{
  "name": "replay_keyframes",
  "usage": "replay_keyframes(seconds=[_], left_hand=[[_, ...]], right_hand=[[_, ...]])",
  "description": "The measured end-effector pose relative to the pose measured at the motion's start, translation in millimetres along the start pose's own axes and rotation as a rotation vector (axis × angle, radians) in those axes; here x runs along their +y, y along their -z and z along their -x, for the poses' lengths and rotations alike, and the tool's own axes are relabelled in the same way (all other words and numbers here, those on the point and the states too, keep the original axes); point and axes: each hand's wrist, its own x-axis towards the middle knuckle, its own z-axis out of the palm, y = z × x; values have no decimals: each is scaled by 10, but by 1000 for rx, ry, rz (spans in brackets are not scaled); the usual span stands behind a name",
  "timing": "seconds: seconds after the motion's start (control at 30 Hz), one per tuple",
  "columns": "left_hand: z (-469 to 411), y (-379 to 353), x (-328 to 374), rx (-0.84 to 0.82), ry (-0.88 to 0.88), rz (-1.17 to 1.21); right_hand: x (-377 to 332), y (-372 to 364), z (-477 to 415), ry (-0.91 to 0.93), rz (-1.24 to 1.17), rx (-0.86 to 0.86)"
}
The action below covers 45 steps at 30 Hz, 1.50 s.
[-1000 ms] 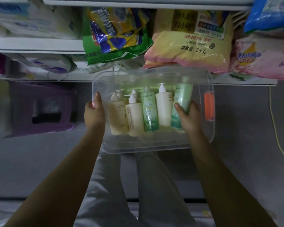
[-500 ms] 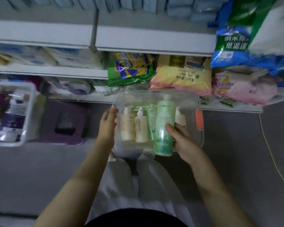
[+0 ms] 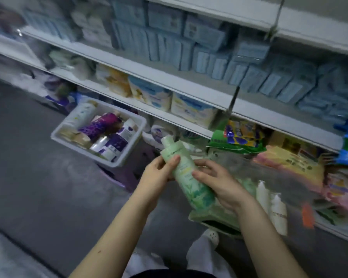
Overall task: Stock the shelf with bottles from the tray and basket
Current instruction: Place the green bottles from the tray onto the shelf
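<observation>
Holding one green bottle point(image 3: 186, 173) in both hands, I record the head view as follows. My left hand point(image 3: 159, 177) grips the bottle's upper body just below the cap, fingers curled round it. My right hand point(image 3: 219, 181) cradles the lower body, with the thumb laid across the label. The two hands are close together, joined only by the bottle. It is tilted, cap pointing away from me and to the left, and it is clear of any surface.

Just right of my right hand and lower down sits the clear tray point(image 3: 289, 183), badly blurred. White pump bottles point(image 3: 277, 213) lie inside it, and an orange tag shows on its far-right wall. Beyond my left hand and to its left stands the white basket point(image 3: 127, 157), holding purple and white bottles lying on their sides. A purple stool point(image 3: 117, 175) shows beneath the basket. Above and beyond both hands runs the white shelf point(image 3: 141, 72), with pale blue packs on its boards.
</observation>
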Motion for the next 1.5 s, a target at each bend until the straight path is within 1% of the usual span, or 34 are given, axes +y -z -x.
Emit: replay_keyframes(seconds=[0.13, 0.23, 0.37, 0.47, 0.6, 0.7, 0.9, 1.03, 1.2, 1.37, 1.5], left_hand=[[422, 1232, 334, 198, -113, 70], [753, 1988, 639, 296, -203, 89], [1011, 2676, 968, 381, -293, 87], [1054, 3072, 1153, 412, -340, 128], [971, 3587, 1326, 439, -344, 143], [803, 3930, 1474, 429, -333, 108], [189, 4693, 1997, 498, -348, 50], [-118, 5133, 2332, 536, -330, 42], [-364, 5813, 2691, 620, -370, 80], [-692, 6498, 2989, 578, -374, 103], [-1136, 7070, 3337, 478, -372, 126]], right_hand=[[-103, -1181, -224, -15, 113, -165], [-214, -2017, -311, 0, 215, -329], [-370, -2935, -408, 71, 335, -440], [-471, -3434, -532, 128, 373, -475], [-556, -3910, -811, 154, 292, -471], [-606, -4210, -1110, 140, 214, -429], [-929, -4816, -2021, 154, 110, -377], [-1221, -5243, -2590, 207, 121, -327], [-1509, -5903, -3161, 228, 127, -328], [-1708, -6524, -3607, 225, 97, -310], [-1840, -6973, -3961, 251, 38, -208]])
